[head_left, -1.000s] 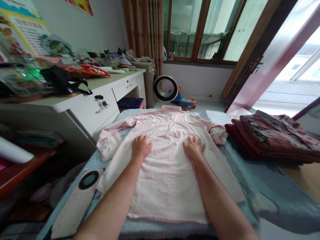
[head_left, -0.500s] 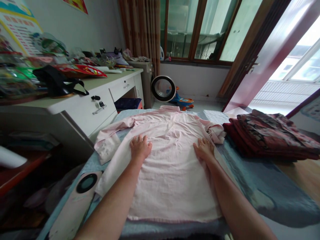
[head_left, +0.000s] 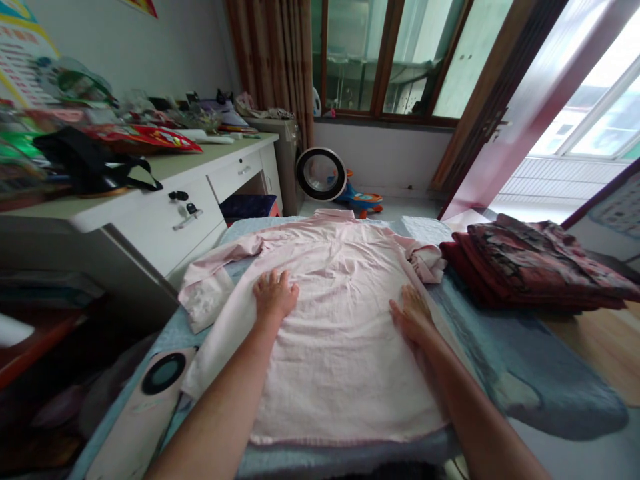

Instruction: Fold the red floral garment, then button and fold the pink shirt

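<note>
A pale pink shirt (head_left: pixel 340 373) lies spread out on a blue cloth (head_left: pixel 500 360), its collar at the far end and its hem towards me. The left sleeve (head_left: pixel 225 257) stretches out to the side, while the right sleeve (head_left: pixel 425 260) is bunched up. My left hand (head_left: pixel 275 297) rests flat on the left part of the shirt with its fingers spread. On the right part, my right hand (head_left: pixel 413 313) is open and tilted onto its edge, its fingers slightly blurred. Neither hand grips the fabric. Creases run across the upper back.
To the right sits a stack of folded dark red clothes (head_left: pixel 535 267). A phone (head_left: pixel 145 407) lies near the cloth's left edge. Along the left stands a white desk (head_left: pixel 185 207) crowded with things. Beyond the cloth are an open washer door (head_left: pixel 321 175) and a blue toy (head_left: pixel 363 199).
My right hand has slid slightly towards me and turned onto its side. My left hand stays on the same part of the shirt. The whole view has shifted a little.
</note>
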Demonstrator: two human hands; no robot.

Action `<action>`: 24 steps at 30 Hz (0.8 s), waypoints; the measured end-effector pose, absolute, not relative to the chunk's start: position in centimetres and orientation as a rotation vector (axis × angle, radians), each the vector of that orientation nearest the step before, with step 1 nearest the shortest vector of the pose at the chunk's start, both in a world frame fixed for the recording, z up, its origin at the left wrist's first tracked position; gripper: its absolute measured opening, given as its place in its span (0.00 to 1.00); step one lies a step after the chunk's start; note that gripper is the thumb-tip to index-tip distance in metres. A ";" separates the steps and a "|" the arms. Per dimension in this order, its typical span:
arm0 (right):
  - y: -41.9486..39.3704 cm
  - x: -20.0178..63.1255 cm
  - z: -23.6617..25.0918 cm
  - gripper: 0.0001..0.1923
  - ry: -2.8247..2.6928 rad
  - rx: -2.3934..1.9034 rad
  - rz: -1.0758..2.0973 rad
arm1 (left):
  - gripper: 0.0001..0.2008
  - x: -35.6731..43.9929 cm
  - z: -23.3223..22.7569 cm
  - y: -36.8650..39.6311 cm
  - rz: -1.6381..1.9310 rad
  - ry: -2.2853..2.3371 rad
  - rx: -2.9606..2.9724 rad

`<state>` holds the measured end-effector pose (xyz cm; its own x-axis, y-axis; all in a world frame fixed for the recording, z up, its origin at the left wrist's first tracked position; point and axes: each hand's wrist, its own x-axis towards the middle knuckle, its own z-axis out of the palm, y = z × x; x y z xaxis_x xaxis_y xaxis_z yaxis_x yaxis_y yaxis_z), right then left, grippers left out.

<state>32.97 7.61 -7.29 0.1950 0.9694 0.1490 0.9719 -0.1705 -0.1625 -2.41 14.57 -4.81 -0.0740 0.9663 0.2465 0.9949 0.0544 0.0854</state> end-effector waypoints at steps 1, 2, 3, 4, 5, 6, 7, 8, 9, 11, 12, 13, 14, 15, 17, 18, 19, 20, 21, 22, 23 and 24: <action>6.8 33.1 -7.3 0.35 -1.876 -2.249 -0.030 | 0.24 -2.4 -4.8 14.5 -0.353 -2.186 -2.053; 5.9 33.2 -7.3 0.35 -1.881 -2.260 -0.041 | 0.24 -2.5 -4.8 14.5 -0.356 -2.183 -2.058; 5.2 33.2 -7.3 0.34 -1.888 -2.275 -0.053 | 0.24 -2.5 -4.8 14.5 -0.361 -2.179 -2.062; 4.4 33.3 -7.2 0.34 -1.898 -2.292 -0.068 | 0.24 -2.5 -4.8 14.5 -0.368 -2.176 -2.065; 3.8 33.3 -7.1 0.33 -1.909 -2.309 -0.089 | 0.24 -2.5 -4.8 14.4 -0.374 -2.173 -2.068; 3.2 33.2 -6.9 0.33 -1.919 -2.325 -0.116 | 0.24 -2.5 -4.8 14.4 -0.378 -2.171 -2.070; 2.8 33.2 -6.7 0.32 -1.924 -2.337 -0.149 | 0.24 -2.5 -4.8 14.4 -0.379 -2.170 -2.071; 2.5 33.2 -6.4 0.31 -1.934 -2.340 -0.180 | 0.24 -2.5 -4.8 14.4 -0.375 -2.170 -2.073; 2.3 33.2 -6.0 0.29 -1.952 -2.333 -0.204 | 0.24 -2.5 -4.8 14.4 -0.369 -2.172 -2.074; 2.3 33.4 -4.9 0.22 -2.003 -2.309 -0.194 | 0.24 -2.5 -4.8 14.4 -0.354 -2.175 -2.077; 2.6 33.6 -4.3 0.19 -2.011 -2.313 -0.169 | 0.24 -2.5 -4.7 14.4 -0.350 -2.174 -2.077; 2.9 33.8 -3.7 0.18 -1.997 -2.331 -0.145 | 0.24 -2.5 -4.7 14.4 -0.349 -2.172 -2.076; 3.3 34.1 -3.0 0.18 -1.933 -2.380 -0.145 | 0.23 -2.5 -4.6 14.4 -0.351 -2.169 -2.075; 3.7 34.3 -2.5 0.18 -1.845 -2.430 -0.181 | 0.23 -2.4 -4.6 14.3 -0.355 -2.166 -2.073; 4.6 34.7 -1.6 0.16 -1.698 -2.522 -0.268 | 0.23 -2.4 -4.4 14.2 -0.363 -2.163 -2.069; 5.0 34.7 -1.3 0.16 -1.662 -2.561 -0.288 | 0.23 -2.4 -4.4 14.2 -0.366 -2.160 -2.070; 5.4 34.7 -1.2 0.16 -1.646 -2.598 -0.280 | 0.23 -2.4 -4.3 14.1 -0.369 -2.157 -2.071; 5.6 34.7 -1.1 0.16 -1.639 -2.633 -0.244 | 0.23 -2.4 -4.3 14.1 -0.371 -2.154 -2.073; 5.8 34.6 -1.1 0.17 -1.632 -2.663 -0.194 | 0.23 -2.3 -4.3 14.1 -0.374 -2.153 -2.075; 5.9 34.5 -1.1 0.19 -1.621 -2.682 -0.150 | 0.23 -2.3 -4.3 14.1 -0.377 -2.154 -2.077; 5.9 34.4 -1.2 0.20 -1.614 -2.696 -0.114 | 0.23 -2.4 -4.3 14.2 -0.380 -2.158 -2.077; 5.8 34.4 -1.2 0.20 -1.621 -2.705 -0.093 | 0.24 -2.4 -4.3 14.2 -0.383 -2.161 -2.077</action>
